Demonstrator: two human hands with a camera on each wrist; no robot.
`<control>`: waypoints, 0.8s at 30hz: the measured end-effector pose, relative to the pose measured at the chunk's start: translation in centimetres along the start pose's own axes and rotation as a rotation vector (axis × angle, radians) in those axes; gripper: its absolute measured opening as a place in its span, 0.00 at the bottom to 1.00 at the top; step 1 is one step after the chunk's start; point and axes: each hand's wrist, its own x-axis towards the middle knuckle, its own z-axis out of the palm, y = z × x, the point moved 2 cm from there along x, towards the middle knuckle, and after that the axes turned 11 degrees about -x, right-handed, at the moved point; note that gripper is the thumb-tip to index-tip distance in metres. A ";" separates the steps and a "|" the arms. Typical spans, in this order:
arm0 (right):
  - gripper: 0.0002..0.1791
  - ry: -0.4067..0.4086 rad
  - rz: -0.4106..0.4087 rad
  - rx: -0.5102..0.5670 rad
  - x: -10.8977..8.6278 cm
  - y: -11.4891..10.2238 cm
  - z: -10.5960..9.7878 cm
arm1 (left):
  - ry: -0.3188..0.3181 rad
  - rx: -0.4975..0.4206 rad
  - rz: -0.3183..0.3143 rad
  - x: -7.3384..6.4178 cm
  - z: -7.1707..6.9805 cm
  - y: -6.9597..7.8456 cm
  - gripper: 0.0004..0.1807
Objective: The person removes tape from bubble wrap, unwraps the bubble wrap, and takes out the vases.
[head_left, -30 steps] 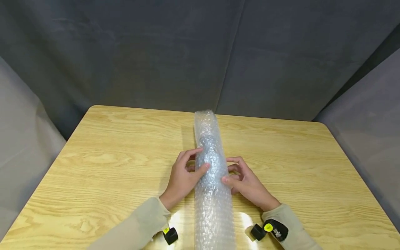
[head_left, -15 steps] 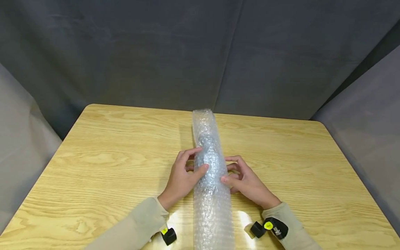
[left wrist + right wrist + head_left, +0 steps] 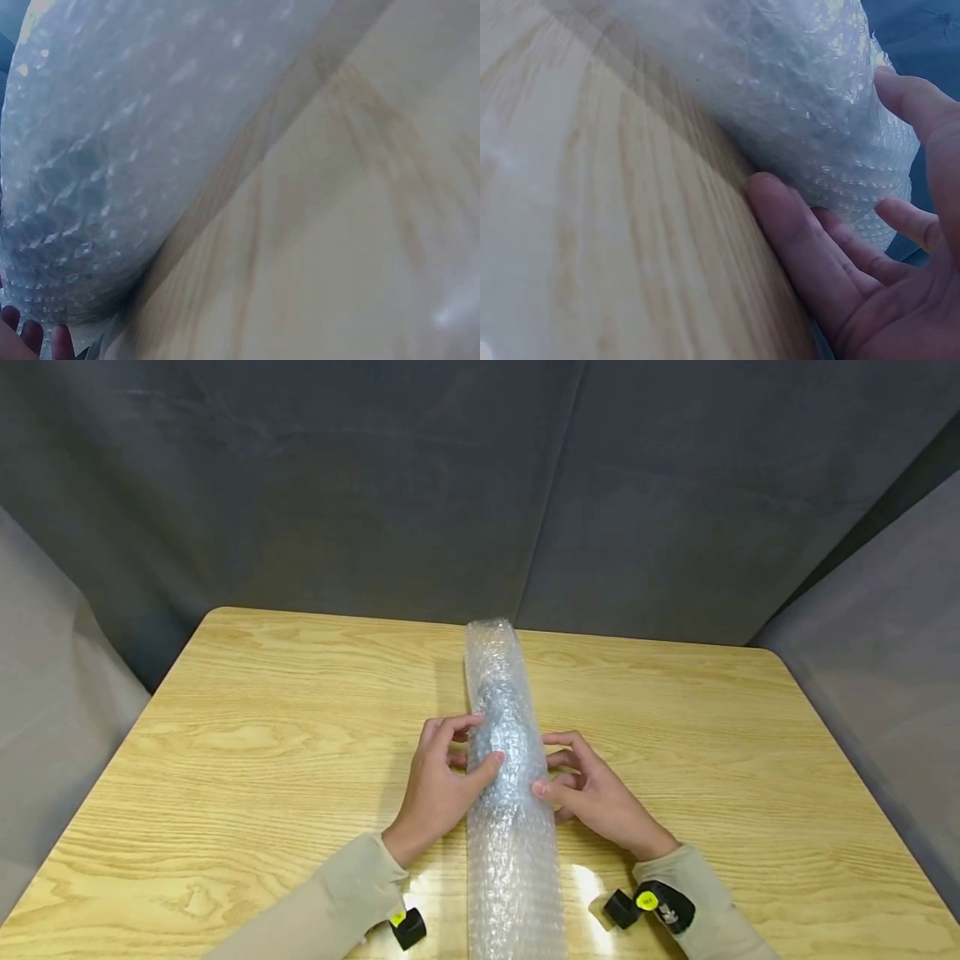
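A long roll of clear bubble wrap (image 3: 513, 868) lies down the middle of the table, with something bluish-grey showing dimly through its middle. My left hand (image 3: 438, 789) holds its left side, thumb on top and bent fingers along the flank. From the right, my right hand (image 3: 592, 793) grips the other flank. In the right wrist view the right thumb (image 3: 911, 97) rests against the bubble wrap (image 3: 795, 97), while the lower fingers reach under its edge at the table. Only some fingertips (image 3: 60, 341) show beside the bubble wrap (image 3: 142, 135) in the left wrist view.
The wooden table (image 3: 262, 760) has rounded far corners. A dark curtain (image 3: 375, 493) hangs behind its far edge, and lighter cloth (image 3: 45, 710) hangs at both sides. Small black wrist devices (image 3: 663, 906) sit on both sleeves near the front.
Both hands keep nearly the same hold on the bubble wrap roll. The whole view shifts only slightly.
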 end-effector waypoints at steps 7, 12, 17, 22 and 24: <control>0.34 -0.017 0.018 -0.006 0.0 -0.2 -0.1 | -0.008 -0.007 0.011 0.0 -0.1 -0.2 0.25; 0.34 -0.017 0.021 -0.068 -0.4 -1.1 -0.4 | -0.005 -0.012 0.020 0.0 0.0 -0.2 0.25; 0.33 0.056 -0.030 -0.249 -0.7 -2.1 -0.9 | 0.001 -0.026 0.023 0.0 0.1 -0.1 0.25; 0.27 0.194 -0.122 -0.431 -1.1 -3.2 -1.2 | 0.001 -0.029 0.014 0.0 0.1 -0.2 0.25; 0.25 0.235 -0.154 -0.460 -1.2 -3.6 -1.1 | 0.001 -0.027 0.008 0.0 0.1 -0.2 0.25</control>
